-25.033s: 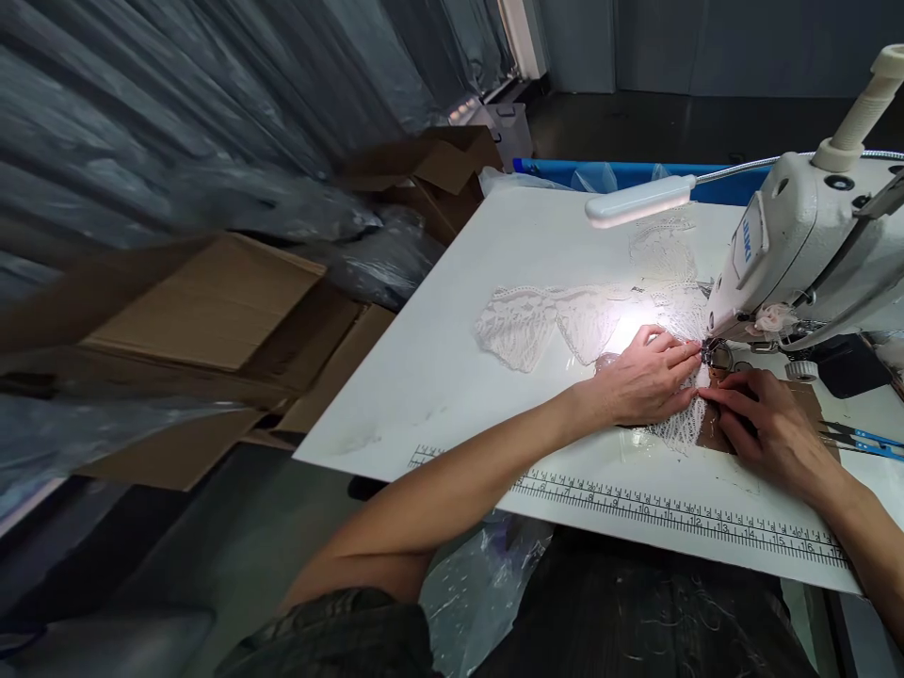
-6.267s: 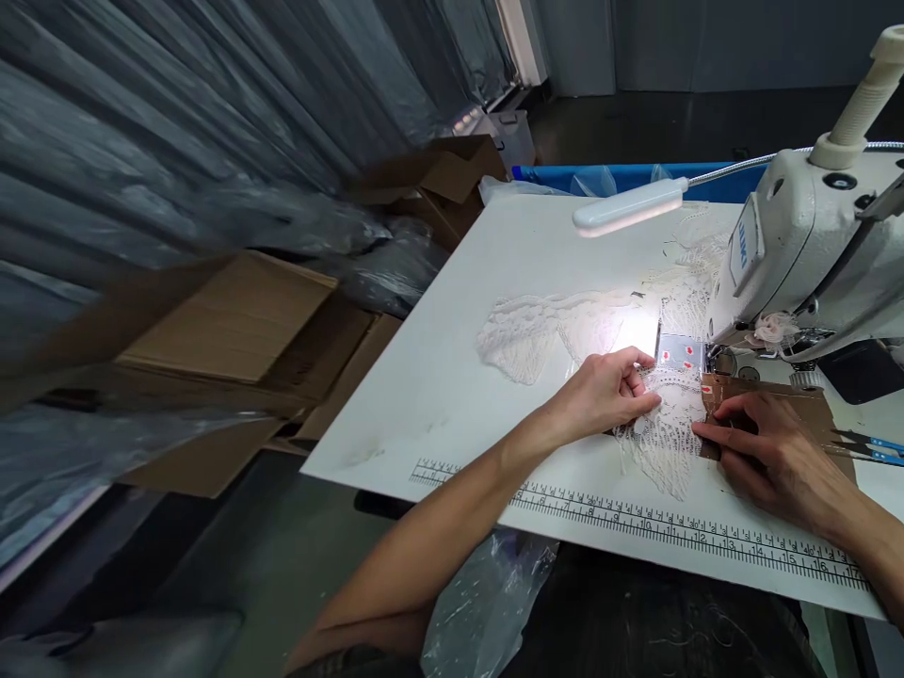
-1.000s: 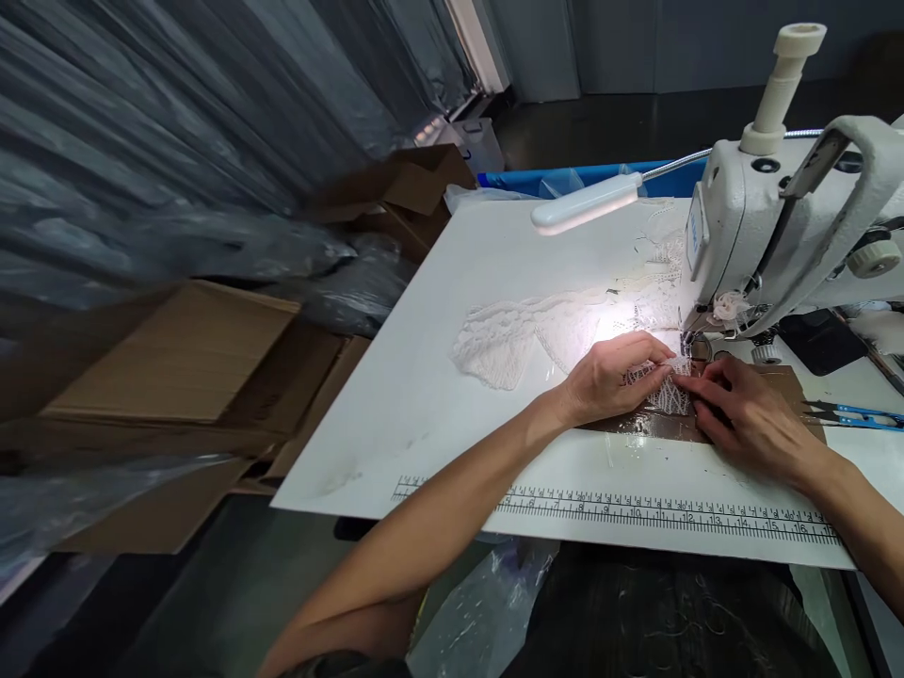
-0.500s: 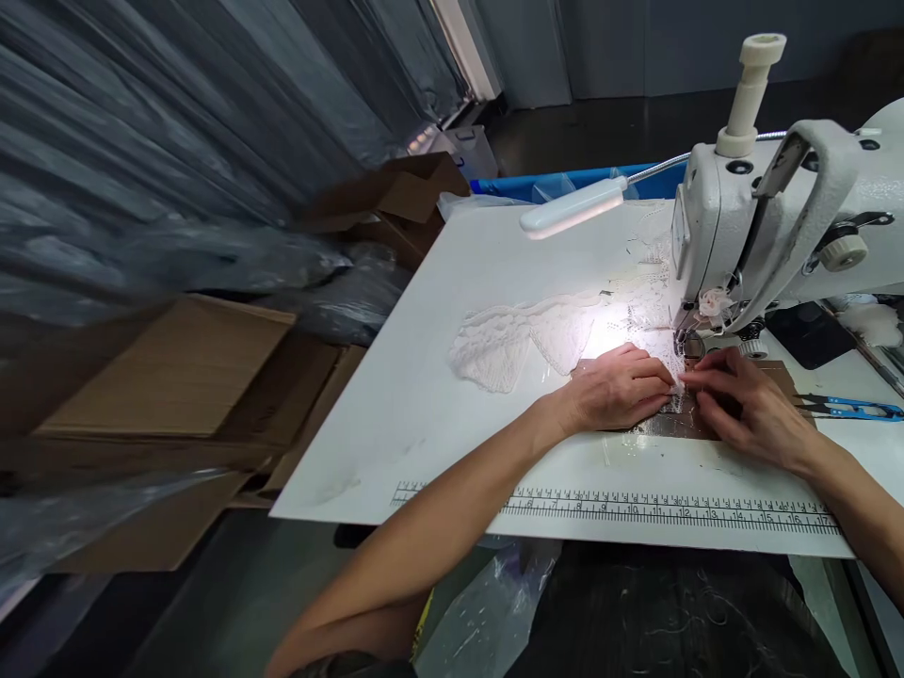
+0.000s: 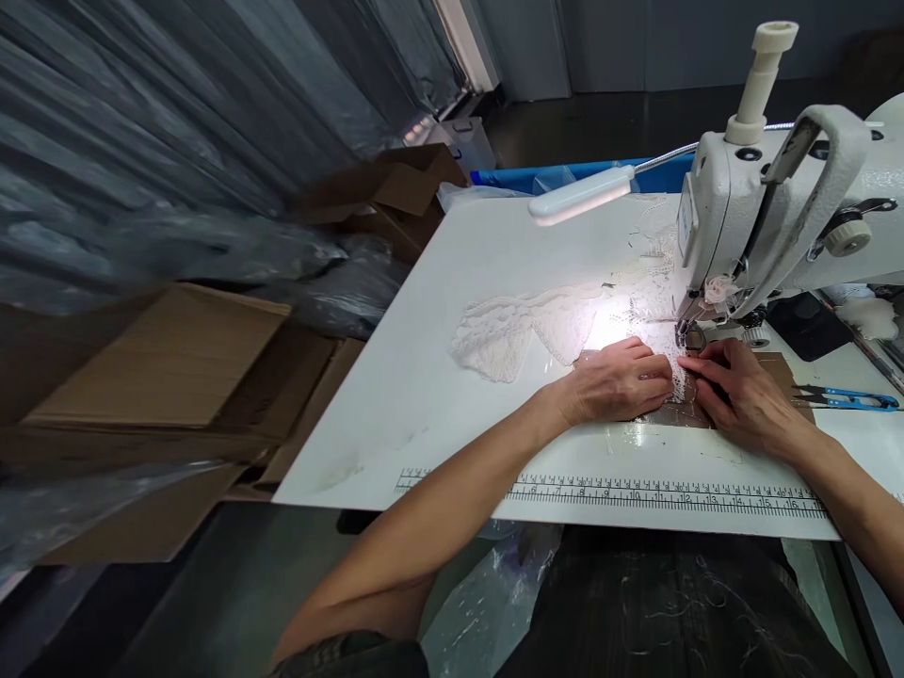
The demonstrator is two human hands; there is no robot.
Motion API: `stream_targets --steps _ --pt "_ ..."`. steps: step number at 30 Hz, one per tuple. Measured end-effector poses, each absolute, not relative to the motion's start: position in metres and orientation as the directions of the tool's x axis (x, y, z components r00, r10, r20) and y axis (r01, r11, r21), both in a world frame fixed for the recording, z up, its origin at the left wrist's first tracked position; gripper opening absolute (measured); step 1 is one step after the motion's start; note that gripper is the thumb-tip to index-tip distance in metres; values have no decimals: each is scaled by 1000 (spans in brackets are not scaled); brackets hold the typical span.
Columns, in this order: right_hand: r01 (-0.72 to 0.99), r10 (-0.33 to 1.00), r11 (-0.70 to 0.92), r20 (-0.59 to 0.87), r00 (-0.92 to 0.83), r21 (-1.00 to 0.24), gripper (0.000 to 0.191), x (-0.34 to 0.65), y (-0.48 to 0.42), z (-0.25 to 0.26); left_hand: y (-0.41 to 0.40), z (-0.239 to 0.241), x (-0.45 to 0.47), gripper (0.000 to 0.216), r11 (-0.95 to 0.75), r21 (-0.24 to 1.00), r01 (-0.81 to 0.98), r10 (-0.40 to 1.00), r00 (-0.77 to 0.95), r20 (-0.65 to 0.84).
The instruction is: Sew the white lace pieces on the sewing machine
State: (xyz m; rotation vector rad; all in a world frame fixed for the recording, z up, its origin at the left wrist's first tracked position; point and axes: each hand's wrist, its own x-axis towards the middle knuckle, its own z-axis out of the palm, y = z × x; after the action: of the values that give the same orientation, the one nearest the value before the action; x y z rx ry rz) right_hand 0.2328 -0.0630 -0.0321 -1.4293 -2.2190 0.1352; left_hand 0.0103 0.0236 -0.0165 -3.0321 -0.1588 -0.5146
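Observation:
A strip of white lace (image 5: 678,384) lies under the needle area of a white sewing machine (image 5: 727,207), over a brown plate on the table. My left hand (image 5: 625,379) rests on the left side of the lace, its fingers curled and closed on it. On the other side, my right hand (image 5: 745,391) pinches the lace edge with thumb and forefinger, close in front of the presser foot (image 5: 682,331). The fingertips of both hands partly cover the lace. More lace pieces (image 5: 494,339) spread over the table to the left.
Blue-handled thread snips (image 5: 851,399) lie to the right of my right hand. A lit lamp (image 5: 580,195) hangs over the white table (image 5: 395,414), which has a printed ruler (image 5: 636,493) along its front edge. Cardboard boxes (image 5: 166,358) stand left of the table.
The view has shifted slightly. My right fingers have opened out a little along the lace, and more of the strip shows between the hands. The left hand stays nearly in place.

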Motion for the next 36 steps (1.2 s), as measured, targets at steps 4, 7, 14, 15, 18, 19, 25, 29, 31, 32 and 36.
stream_targets --steps 4,7,14,15,18,19,25,29,31,32,36 --pt "821 879 453 331 -344 -348 39 234 -63 -31 22 -11 11 36 -992 -76 97 70 953 295" --pt "794 856 498 343 -387 -348 36 237 -63 -31 19 -7 10 35 -994 -53 97 80 960 268" --pt "788 830 532 378 -411 -311 35 237 -65 -30 14 -4 6 28 -991 2 131 129 965 227" --pt "788 825 537 382 -416 -302 35 237 -65 -29 14 -4 6 28 -991 -8 132 127 963 239" --pt "794 818 543 389 -425 -273 34 235 -65 -28 14 -4 6 28 -991 -34 128 114 957 266" --pt "799 818 540 387 -425 -265 34 235 -64 -27 14 -4 6 28 -990 -38 135 120 955 271" --pt "873 873 441 327 -363 -209 37 228 -59 -25 14 -4 7 29 -980 -13 198 188 949 254" --pt "911 905 376 276 -323 -166 39 225 -55 -24 14 -5 8 33 -972 11 233 229 943 243" --pt "921 911 360 267 -313 -147 41 224 -54 -25 15 -5 9 33 -970 12 241 237 942 236" --pt "924 912 356 265 -312 -138 41 225 -53 -25 16 -5 9 34 -970 9 242 238 943 235" --pt "907 900 390 275 -339 -158 42 228 -57 -24 17 -6 9 40 -968 -4 250 242 944 225"
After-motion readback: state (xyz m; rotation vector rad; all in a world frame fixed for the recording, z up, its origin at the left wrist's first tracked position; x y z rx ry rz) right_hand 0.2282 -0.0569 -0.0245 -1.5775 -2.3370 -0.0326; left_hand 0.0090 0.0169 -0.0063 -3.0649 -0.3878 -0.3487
